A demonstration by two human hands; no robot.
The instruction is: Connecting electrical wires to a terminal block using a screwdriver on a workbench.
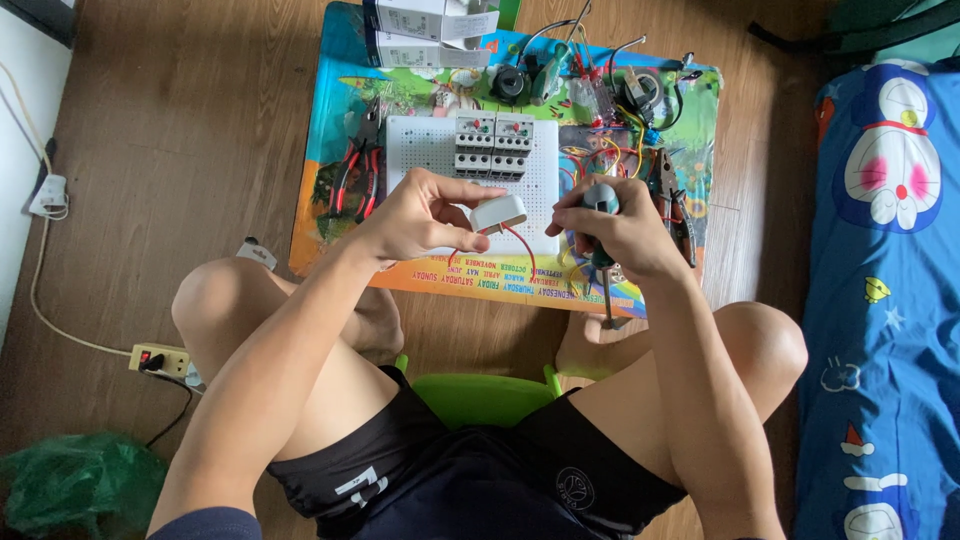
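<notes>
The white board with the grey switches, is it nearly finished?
Partly. Two grey breakers already sit on the white pegboard. Now the left hand holds a small white box with a red wire, and the right hand grips a screwdriver. Loose wires and parts remain unmounted behind the board.

Glossy white plastic switch (497, 213); matt wood floor (200, 130).

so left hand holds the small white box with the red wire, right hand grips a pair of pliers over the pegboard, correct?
Not quite. The right hand grips a screwdriver with a green-grey handle, not pliers; the head view shows it. The red-handled pliers lie on the mat beside the pegboard. The left hand does hold the small white box with the red wire.
</notes>
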